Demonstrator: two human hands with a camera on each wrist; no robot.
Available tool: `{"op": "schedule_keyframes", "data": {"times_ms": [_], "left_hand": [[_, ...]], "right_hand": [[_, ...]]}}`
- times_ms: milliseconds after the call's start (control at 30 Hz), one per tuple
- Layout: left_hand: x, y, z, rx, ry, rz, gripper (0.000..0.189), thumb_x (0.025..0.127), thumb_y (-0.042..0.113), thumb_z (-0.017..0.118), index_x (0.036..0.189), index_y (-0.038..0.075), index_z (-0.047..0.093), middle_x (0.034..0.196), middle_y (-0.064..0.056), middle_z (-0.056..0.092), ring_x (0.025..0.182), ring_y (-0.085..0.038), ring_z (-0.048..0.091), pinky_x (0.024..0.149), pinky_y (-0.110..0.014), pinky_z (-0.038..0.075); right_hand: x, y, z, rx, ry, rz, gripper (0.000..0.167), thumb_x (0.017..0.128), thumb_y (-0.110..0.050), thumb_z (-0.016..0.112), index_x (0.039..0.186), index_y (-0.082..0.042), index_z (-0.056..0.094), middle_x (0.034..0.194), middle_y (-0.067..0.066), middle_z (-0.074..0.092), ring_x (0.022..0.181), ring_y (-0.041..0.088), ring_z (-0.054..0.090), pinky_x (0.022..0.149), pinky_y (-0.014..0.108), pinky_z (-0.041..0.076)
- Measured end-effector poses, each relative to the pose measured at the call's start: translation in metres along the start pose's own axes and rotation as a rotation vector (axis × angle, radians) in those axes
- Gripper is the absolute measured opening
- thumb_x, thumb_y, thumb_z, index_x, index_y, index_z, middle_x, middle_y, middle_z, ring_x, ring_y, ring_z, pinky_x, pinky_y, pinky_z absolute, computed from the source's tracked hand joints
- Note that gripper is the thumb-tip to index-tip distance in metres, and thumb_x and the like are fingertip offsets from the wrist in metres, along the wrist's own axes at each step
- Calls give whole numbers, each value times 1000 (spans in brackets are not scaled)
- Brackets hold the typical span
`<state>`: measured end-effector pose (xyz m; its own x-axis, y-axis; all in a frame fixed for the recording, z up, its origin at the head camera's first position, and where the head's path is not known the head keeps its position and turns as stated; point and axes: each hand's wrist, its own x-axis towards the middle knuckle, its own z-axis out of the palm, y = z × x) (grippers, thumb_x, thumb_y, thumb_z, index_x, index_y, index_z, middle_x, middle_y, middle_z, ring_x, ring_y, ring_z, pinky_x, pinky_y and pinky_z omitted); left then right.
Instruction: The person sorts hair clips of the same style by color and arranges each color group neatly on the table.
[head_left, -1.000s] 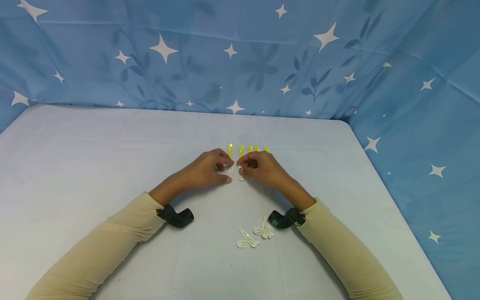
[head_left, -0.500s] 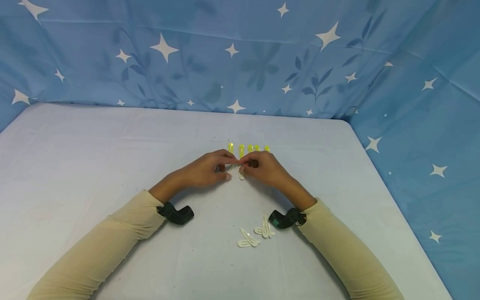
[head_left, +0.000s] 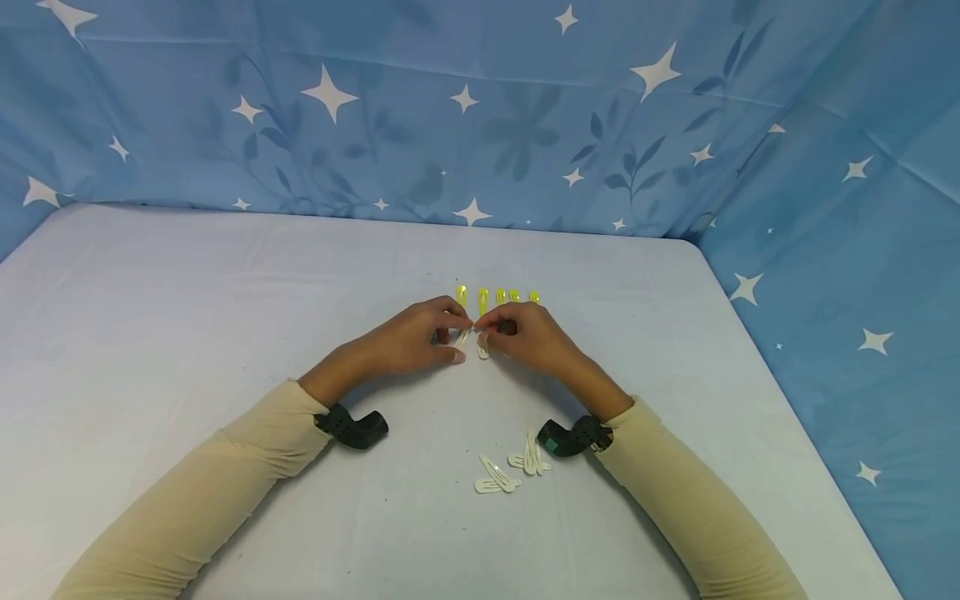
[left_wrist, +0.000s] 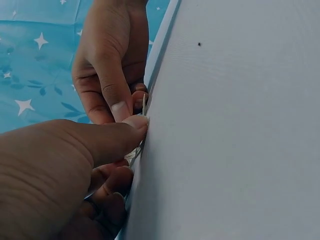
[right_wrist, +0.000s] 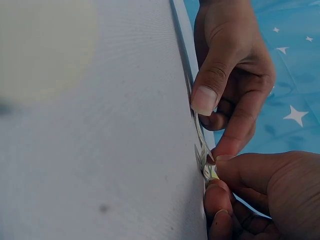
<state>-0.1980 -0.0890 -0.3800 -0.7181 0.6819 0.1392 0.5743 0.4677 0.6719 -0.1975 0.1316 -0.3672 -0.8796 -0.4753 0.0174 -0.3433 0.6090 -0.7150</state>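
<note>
My left hand [head_left: 420, 337] holds a white snap hair clip [head_left: 462, 337] between thumb and forefinger, low over the tabletop. Close on its right, my right hand [head_left: 528, 337] has bent thumb and forefinger at a second white hair clip [head_left: 483, 347], whose rounded end shows below the thumb. Both forefinger tips nearly meet at the clips' upper ends. From the right wrist view, the slim clips [right_wrist: 201, 145] lie between the two hands, but fingers cover their far parts. Just beyond the fingertips, a row of yellow hair clips [head_left: 483, 300] lies on the table, partly hidden by the hands.
Two small heaps of loose white hair clips [head_left: 497, 477] lie nearer me, one of them beside the right wrist's black camera mount [head_left: 576, 437]. The white-covered table [head_left: 225, 333] ends at a blue star-patterned curtain [head_left: 420, 125] behind and to the right.
The two forefinger tips came together over the clip's upper end, then drew slightly apart. Arms, yellow row and loose heaps have hardly shifted.
</note>
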Motion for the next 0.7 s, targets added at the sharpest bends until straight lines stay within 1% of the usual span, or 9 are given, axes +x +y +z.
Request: {"op": "schedule_keyframes", "data": {"times_ms": [233, 333, 500, 700], "left_hand": [[0, 0, 2, 89, 27, 6, 37, 84, 18, 79, 115, 0, 70, 112, -5, 54, 79, -13, 54, 74, -28, 46], [0, 2, 2, 104, 38, 2, 36, 83, 19, 80, 113, 0, 71, 110, -5, 55, 76, -12, 54, 72, -28, 46], [-1, 1, 3, 86, 56, -15, 39, 82, 19, 80, 115, 0, 71, 110, -5, 56, 75, -12, 54, 71, -28, 46], [-3, -3, 6, 34, 93, 8, 41, 81, 18, 81, 116, -2, 70, 110, -7, 57, 76, -12, 54, 71, -28, 46]], "right_hand": [[0, 1, 2, -15, 6, 12, 17, 91, -5, 65, 106, -4, 74, 90, 4, 66, 80, 16, 59, 72, 30, 48], [0, 2, 1, -12, 4, 14, 18, 91, -6, 65, 106, -4, 74, 91, 4, 67, 81, 16, 60, 73, 30, 48], [0, 5, 1, 15, -7, -4, 19, 92, -6, 64, 108, -3, 73, 96, 6, 69, 83, 17, 61, 72, 30, 49], [-2, 7, -4, 66, -24, -62, 19, 93, -5, 63, 109, 0, 72, 99, 10, 70, 81, 18, 63, 70, 31, 50]]}}
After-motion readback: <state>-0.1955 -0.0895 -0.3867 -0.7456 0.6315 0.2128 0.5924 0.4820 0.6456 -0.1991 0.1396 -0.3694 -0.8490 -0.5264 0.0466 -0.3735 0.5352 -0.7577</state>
